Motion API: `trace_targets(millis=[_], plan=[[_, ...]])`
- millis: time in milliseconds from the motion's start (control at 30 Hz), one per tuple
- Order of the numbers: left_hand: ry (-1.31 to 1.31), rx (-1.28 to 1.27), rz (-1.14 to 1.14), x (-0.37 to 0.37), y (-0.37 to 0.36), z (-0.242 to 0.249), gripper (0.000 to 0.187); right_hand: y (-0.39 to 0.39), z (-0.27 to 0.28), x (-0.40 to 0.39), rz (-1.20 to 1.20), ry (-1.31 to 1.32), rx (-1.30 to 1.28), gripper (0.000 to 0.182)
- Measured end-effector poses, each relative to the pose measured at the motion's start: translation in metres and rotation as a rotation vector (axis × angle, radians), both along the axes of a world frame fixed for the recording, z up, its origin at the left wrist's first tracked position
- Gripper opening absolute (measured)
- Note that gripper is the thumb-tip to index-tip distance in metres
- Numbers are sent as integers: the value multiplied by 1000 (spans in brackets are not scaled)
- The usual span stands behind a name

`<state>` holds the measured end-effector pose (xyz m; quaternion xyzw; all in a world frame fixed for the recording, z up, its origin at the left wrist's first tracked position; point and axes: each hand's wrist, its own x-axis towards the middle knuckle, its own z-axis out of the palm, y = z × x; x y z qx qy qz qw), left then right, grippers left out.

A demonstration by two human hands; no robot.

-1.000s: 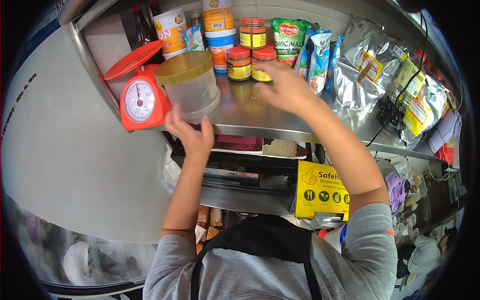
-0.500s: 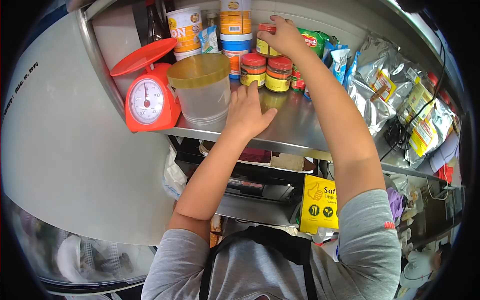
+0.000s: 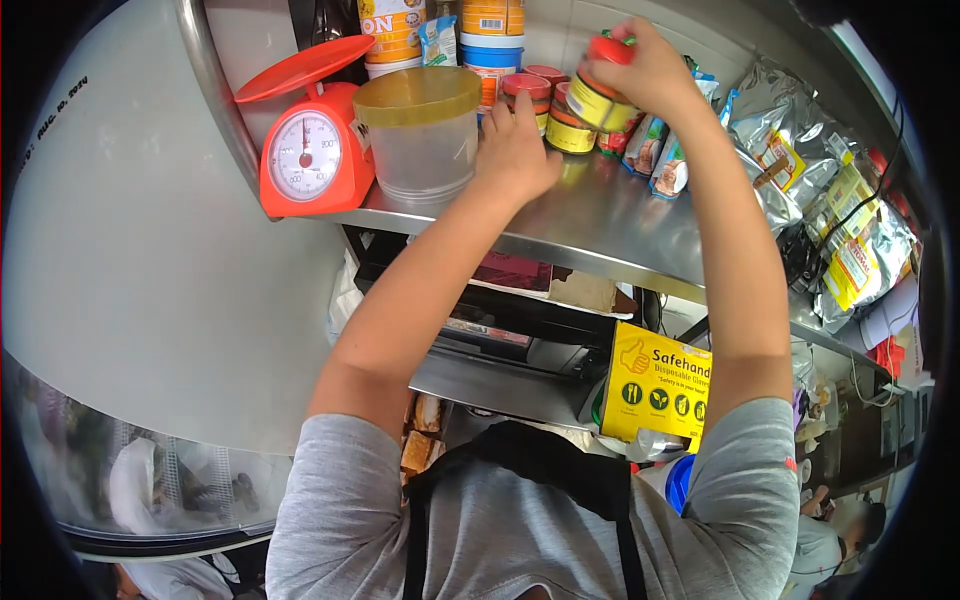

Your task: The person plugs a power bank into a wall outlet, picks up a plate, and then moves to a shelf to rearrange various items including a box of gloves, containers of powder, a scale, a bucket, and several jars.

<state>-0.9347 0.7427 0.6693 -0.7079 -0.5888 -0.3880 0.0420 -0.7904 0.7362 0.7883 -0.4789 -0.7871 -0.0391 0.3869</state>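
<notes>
My right hand point(image 3: 652, 72) grips a red-lidded jar point(image 3: 598, 106) with a yellow label by its lid, tilted above the steel shelf point(image 3: 590, 225). My left hand point(image 3: 512, 155) is open, fingers stretched out and thumb apart. Its fingertips are right at the front of another red-lidded jar point(image 3: 527, 88), partly covering it. Beside that one, a jar with a yellow label point(image 3: 570, 132) stands on the shelf under the lifted jar. Just left of my left hand is a clear tub point(image 3: 425, 155) with a gold lid.
A red dial scale point(image 3: 308, 150) stands at the shelf's left end, with stacked tubs point(image 3: 492, 55) behind. Small packets point(image 3: 668, 168) and silver foil bags point(image 3: 780, 135) line the right. Below is a yellow glove box point(image 3: 655, 390). Another person point(image 3: 840, 540) is at lower right.
My right hand has moved right with the jar, which is now tilted. My left hand has stayed by the front jars. The camera view has shifted, and the packets on the right show more.
</notes>
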Motion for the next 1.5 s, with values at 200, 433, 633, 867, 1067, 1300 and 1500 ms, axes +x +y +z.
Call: trace_targets(millis=[200, 433, 633, 867, 1067, 1300, 1500], plan=[[-124, -147, 123, 17, 58, 39, 67, -49, -29, 47, 150, 44, -309, 47], [-222, -48, 51, 6, 76, 25, 59, -99, -66, 67, 407, 196, -376, 44], [-246, 222, -173, 15, 17, 7, 55, -124, -68, 56, 447, 227, -540, 50], [-454, 228, -519, -75, -119, -2, 61, -141, -91, 7, 670, 92, -787, 58], [-389, -44, -406, -149, -193, -87, 63, -136, -151, -66, 740, -558, -792, 56], [-446, -289, 44, -162, -185, -265, 65, -112, -288, -139, 546, -1001, -784, 59], [-368, -139, 166, -174, -159, -332, 61, -101, -363, -186, 500, -958, -588, 53]])
